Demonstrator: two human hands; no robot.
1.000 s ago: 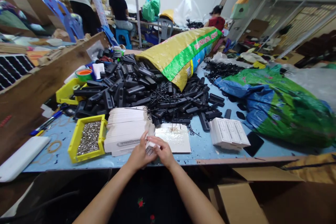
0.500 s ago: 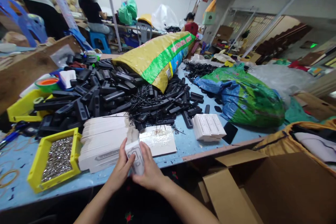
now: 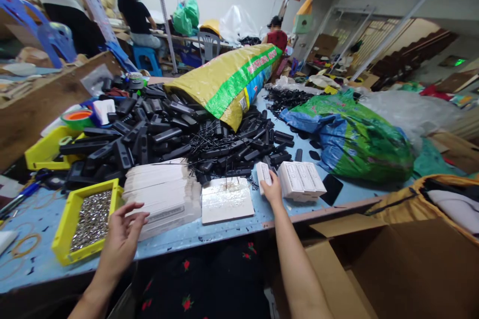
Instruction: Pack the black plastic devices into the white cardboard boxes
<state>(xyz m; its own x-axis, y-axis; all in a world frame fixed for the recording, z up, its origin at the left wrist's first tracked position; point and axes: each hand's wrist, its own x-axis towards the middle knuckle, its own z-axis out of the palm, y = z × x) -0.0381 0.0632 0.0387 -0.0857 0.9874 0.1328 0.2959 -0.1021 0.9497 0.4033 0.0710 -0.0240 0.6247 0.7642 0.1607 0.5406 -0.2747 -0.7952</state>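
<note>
My right hand (image 3: pixel 273 190) grips a small white printed box (image 3: pixel 262 171) at the table's front, just left of a group of similar white boxes (image 3: pixel 302 178). Fingers apart and with nothing in it, my left hand (image 3: pixel 125 229) hovers by the front left of a stack of flat white cartons (image 3: pixel 159 184). Beside that hand is a yellow bin (image 3: pixel 60 241) full of small shiny metal pieces (image 3: pixel 91 219). Between the carton stack and the held box lies a glossy white block (image 3: pixel 227 204) with thin black sticks on it.
Black plastic pieces (image 3: pixel 145 129) are heaped across the blue table, partly under a yellow sack (image 3: pixel 213 79). A green-and-blue bag (image 3: pixel 359 139) and a dark phone-like slab (image 3: pixel 331 189) lie to the right. An open cardboard box (image 3: pixel 337 279) stands below the right edge. People sit farther back.
Both hands were together around a white box in front of me. My right hand has carried a box right to the group, and my left hand has let go and moved left.
</note>
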